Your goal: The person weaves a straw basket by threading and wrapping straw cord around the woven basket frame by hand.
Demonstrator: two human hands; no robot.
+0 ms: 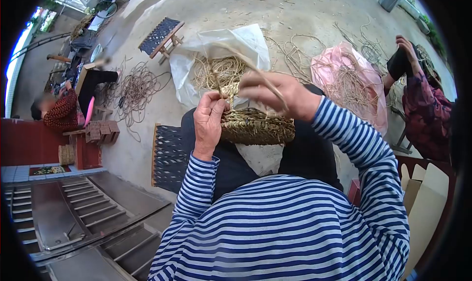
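Note:
A small woven straw basket (258, 129) rests on my lap between my knees, its braided rim facing up. At the basket's left edge, my left hand (209, 118) is closed, thumb and forefinger pinching a straw strand (216, 79) that sticks up from the grip. My right hand (278, 95) is above the basket's rim, its fingers smeared by motion. A longer straw cord (253, 67) arcs across the back of that hand; whether the fingers grip it is unclear. Just beyond the hands, loose straw cord (221, 73) lies heaped on a white plastic sheet (253, 37).
A pink plastic sheet (324, 64) with more cord lies to the right, near a seated person (425, 109). Another person (61, 111) sits at the left. Coiled cord (137, 91), a woven stool (161, 37) and a woven-topped seat (167, 158) stand around me.

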